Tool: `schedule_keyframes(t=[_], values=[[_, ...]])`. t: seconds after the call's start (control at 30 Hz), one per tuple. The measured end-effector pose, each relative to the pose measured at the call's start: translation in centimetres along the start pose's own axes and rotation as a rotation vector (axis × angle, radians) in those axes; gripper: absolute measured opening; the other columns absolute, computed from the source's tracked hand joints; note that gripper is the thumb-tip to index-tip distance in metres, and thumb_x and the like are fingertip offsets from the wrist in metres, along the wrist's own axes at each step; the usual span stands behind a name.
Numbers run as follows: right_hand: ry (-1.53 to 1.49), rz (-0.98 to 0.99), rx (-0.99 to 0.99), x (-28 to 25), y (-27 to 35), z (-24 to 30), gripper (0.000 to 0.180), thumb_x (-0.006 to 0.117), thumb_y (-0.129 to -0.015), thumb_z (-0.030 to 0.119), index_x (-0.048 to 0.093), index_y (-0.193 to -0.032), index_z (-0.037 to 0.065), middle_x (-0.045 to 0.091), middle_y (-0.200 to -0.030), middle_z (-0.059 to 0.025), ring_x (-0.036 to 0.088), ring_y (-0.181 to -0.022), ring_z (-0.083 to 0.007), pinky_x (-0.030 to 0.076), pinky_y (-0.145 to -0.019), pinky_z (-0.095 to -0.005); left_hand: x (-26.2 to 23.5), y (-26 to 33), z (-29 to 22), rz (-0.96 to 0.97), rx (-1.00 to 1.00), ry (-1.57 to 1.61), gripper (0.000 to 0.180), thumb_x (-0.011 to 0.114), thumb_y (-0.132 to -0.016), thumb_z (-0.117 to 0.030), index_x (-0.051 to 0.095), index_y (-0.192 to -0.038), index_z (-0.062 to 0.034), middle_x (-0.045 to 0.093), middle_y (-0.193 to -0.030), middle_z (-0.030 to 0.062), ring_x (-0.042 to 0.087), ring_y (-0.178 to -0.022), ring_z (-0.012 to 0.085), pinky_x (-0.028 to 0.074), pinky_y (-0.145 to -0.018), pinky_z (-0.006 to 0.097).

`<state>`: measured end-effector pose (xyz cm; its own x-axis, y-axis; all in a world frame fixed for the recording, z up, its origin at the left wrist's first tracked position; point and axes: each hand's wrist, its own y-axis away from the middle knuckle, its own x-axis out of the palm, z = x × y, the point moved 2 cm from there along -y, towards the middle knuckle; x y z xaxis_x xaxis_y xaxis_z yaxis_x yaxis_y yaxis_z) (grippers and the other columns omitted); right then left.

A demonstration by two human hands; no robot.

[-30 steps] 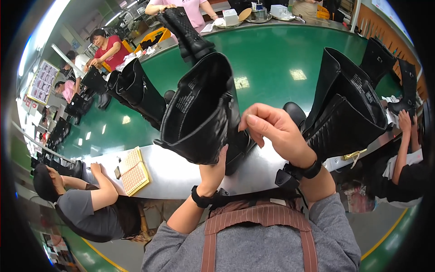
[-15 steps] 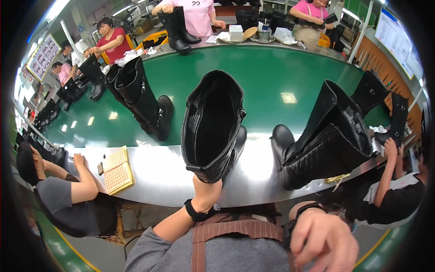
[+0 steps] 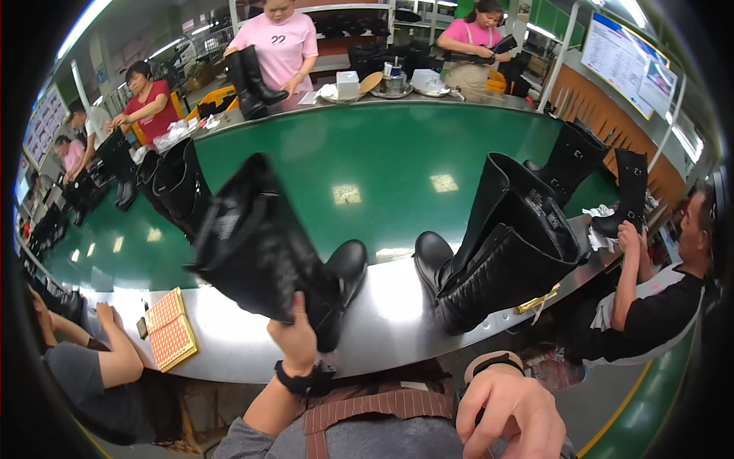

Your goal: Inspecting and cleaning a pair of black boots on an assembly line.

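Observation:
A tall black boot (image 3: 264,237) stands tilted on the metal edge of the work table, its toe pointing away and right, its shaft leaning left. My left hand (image 3: 294,336) is closed on the near side of its shaft; the shaft is blurred by motion. Close to my chest, my right hand (image 3: 508,409) has its fingers curled, and whatever lies in them, if anything, is hidden. Right of the held boot is another pair of tall black boots (image 3: 489,252), one with a quilted shaft, toes toward the left.
A green belt (image 3: 397,168) runs behind the metal edge (image 3: 390,336). Further boots (image 3: 172,183) stand at left, others (image 3: 569,161) at right. A yellow-edged sheet of stickers (image 3: 172,329) lies on the left. Co-workers sit close on both sides; others work across the belt.
The held boot has swung from upright, opening toward me, to leaning left with its toe showing at right. My left hand has moved left with it. My right hand stays curled near my chest.

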<state>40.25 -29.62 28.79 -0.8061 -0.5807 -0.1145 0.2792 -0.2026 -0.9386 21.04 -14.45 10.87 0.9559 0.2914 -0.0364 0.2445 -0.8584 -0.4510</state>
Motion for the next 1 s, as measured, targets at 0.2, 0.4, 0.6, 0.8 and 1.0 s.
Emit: schedule_keyframes(t=[0.2, 0.4, 0.6, 0.8, 1.0], values=[[0.106, 0.064, 0.003, -0.7, 1.5, 0.5, 0.019, 0.063, -0.094, 0.018, 0.071, -0.111, 0.017, 0.065, -0.125, -0.0048, 0.064, -0.067, -0.0175, 0.044, -0.064, -0.0285, -4.0, -1.9, 0.0, -0.185, 0.156, -0.137, 0.024, 0.066, -0.094, -0.012, 0.066, -0.101, 0.0106, 0.072, -0.09, 0.0135, 0.065, -0.08, 0.0182, 0.05, -0.076, 0.031], [1.568, 0.002, -0.109, -2.9, 2.5, 4.0, 0.036, 0.058, -0.092, 0.035, 0.069, -0.095, 0.001, 0.069, -0.084, -0.0093, 0.065, -0.086, -0.0235, 0.046, -0.087, -0.0407, -5.7, -1.4, 2.0, -0.127, 0.09, -0.287, 0.024, 0.066, -0.093, -0.012, 0.066, -0.098, 0.0115, 0.072, -0.088, 0.0133, 0.066, -0.077, 0.0188, 0.051, -0.074, 0.031], [2.242, 0.016, 0.676, -5.8, 0.9, 6.7, 0.067, 0.075, -0.071, 0.051, 0.065, -0.117, 0.002, 0.06, -0.092, -0.0077, 0.055, -0.108, -0.0325, 0.032, -0.106, -0.0518, -7.4, -0.2, 4.1, -0.173, 0.139, -0.275, 0.06, 0.064, -0.091, -0.005, 0.03, -0.139, 0.0111, 0.042, -0.138, 0.0215, 0.046, -0.124, 0.0274, 0.034, -0.107, 0.039], [1.89, -0.061, 0.588, -5.2, 2.5, 7.1, 0.038, 0.088, -0.042, 0.02, 0.063, -0.069, 0.012, 0.044, -0.079, -0.0032, 0.052, -0.084, -0.0265, 0.045, -0.099, -0.0532, -6.9, 2.0, 1.2, -0.226, 0.947, -0.192, 0.049, 0.057, -0.08, 0.001, 0.036, -0.124, 0.0082, 0.048, -0.111, 0.0191, 0.051, -0.097, 0.029, 0.042, -0.092, 0.041], [1.894, -0.087, 0.599, -5.3, 3.8, 8.2, 0.043, 0.088, -0.039, 0.022, 0.057, -0.066, 0.012, 0.042, -0.088, -0.0052, 0.05, -0.094, -0.0283, 0.046, -0.086, -0.0434, 3.5, 0.7, -3.7, 0.559, 0.401, -0.004, 0.036, 0.067, -0.079, 0.001, 0.059, -0.115, 0.0022, 0.059, -0.101, 0.0154, 0.056, -0.094, 0.0287, 0.045, -0.086, 0.037]])
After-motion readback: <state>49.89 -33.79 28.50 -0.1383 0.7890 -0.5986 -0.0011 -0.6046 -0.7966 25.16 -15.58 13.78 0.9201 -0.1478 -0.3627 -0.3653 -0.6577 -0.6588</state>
